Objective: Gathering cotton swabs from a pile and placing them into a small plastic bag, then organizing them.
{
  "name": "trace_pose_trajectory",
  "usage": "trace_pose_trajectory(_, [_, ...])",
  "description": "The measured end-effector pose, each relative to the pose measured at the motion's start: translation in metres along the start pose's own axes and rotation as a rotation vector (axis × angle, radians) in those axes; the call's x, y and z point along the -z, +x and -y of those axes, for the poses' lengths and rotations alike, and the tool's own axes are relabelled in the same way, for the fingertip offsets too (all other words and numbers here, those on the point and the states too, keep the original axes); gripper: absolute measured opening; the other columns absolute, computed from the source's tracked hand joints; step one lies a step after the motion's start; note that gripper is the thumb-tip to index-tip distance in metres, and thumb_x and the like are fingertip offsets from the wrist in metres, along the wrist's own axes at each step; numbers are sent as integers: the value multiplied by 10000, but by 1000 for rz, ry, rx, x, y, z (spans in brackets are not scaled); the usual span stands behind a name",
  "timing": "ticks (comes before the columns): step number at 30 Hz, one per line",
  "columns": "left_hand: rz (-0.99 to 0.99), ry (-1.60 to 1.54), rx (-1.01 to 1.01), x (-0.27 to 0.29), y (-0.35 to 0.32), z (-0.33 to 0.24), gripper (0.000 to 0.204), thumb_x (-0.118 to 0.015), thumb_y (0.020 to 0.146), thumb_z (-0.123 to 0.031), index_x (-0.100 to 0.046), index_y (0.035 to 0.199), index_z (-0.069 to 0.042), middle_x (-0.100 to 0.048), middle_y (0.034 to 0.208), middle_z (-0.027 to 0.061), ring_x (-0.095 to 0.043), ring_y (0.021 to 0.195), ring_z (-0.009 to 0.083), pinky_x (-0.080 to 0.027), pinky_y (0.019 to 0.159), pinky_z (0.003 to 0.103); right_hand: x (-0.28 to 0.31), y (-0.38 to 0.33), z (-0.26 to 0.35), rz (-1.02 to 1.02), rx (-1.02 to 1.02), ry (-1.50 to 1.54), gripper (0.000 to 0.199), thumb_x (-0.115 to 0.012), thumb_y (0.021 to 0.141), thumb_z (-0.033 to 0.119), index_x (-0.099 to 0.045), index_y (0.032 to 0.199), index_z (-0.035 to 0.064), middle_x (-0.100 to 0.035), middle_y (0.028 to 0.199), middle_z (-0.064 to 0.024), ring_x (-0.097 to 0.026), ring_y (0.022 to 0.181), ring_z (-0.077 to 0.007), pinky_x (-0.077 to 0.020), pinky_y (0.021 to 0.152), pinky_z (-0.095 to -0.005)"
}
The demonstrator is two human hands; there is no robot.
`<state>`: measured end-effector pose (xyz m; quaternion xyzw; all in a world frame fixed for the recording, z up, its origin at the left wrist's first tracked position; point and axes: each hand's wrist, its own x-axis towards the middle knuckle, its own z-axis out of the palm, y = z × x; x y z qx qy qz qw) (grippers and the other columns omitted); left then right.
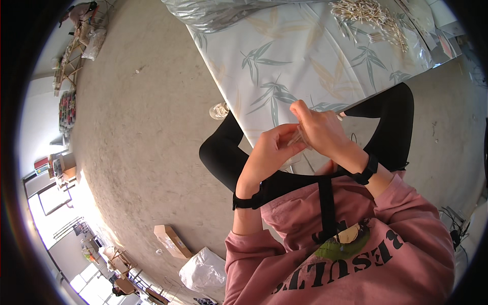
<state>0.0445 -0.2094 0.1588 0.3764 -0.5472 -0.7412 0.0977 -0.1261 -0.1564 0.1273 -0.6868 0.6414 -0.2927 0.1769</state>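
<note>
My left hand and my right hand meet over my lap, just off the near edge of the table. Pinched between the fingers of both is a small clear plastic packet. Fingers cover most of it, so its contents cannot be made out. The right thumb and forefinger press together above it, while the left thumb lies along its lower side. Farther off, at the table's far right, lies a loose heap of cotton swabs, with a few strays along its near side.
Grey plastic sheeting lies over the table's far left. Clear plastic and box-like items stand at its right end. On the floor to the left are an open cardboard box and a white plastic bag. Another person sits at the far left.
</note>
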Motion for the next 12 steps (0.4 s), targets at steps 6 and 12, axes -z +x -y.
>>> trace_pose_trajectory(6, [-2,-65,36,-3,3,9,381,-678,870,50,-583,1235,106,-702,1062,98,-657,956,123,-525,849,249,3,1,11,-8,-187,260,191,-545,985,220,-486,1067,58,-681,797,-151,-670,687,-359,-507,563,-431])
trace_pose_trajectory(12, [-89,-44,12,0,5,14,315,-660,887,46,-604,1195,82,-711,1040,115,-675,947,152,-535,864,270,15,-7,0,276,-329,481,393,-629,959,367,-524,1215,88,-715,975,-106,-715,884,-237,-528,707,-320])
